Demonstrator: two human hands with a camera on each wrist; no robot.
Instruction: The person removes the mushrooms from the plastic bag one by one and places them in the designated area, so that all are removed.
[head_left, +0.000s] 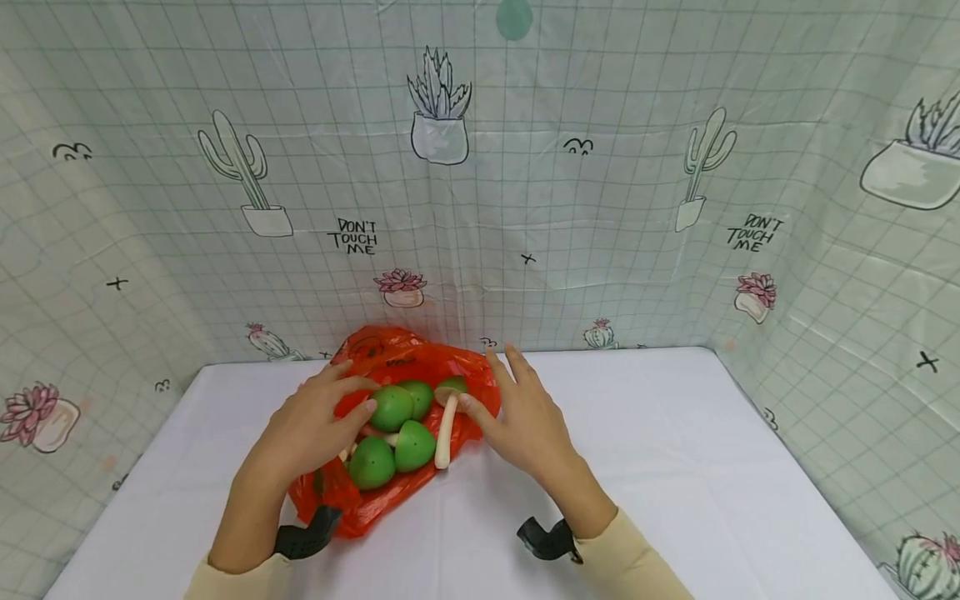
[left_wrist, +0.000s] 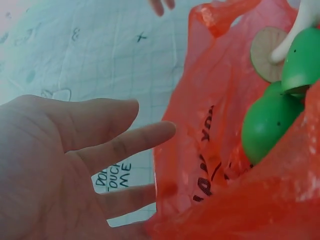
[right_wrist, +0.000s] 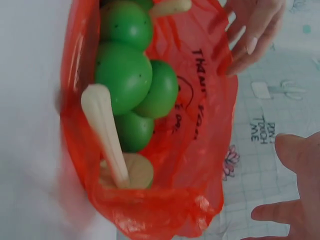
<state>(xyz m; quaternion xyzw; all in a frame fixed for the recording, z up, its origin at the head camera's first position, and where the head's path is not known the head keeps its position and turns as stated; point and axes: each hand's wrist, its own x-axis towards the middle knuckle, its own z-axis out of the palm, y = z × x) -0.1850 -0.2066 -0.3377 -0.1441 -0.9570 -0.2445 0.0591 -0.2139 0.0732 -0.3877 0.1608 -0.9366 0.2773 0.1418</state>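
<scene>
A red plastic bag (head_left: 378, 508) lies spread on the table, its mouth facing up. Inside it are several toy mushrooms with green caps (head_left: 392, 407) and cream stems (head_left: 446, 433). One stem leans out over the bag's near right rim. At the bag's left side, my left hand (head_left: 315, 425) has its fingers loosely spread; in the left wrist view its fingertips (left_wrist: 162, 131) are right at the plastic. My right hand (head_left: 528, 417) is beside the bag's right edge, fingers extended and nothing held. From the right wrist, its thumb (right_wrist: 292, 155) shows apart from the bag.
A white cloth covers the table (head_left: 637, 450). Behind and at both sides hangs a grid-patterned curtain (head_left: 510, 192) with cactus drawings. Black straps (head_left: 307, 533) sit at both wrists, by the cream sleeves (head_left: 630, 558).
</scene>
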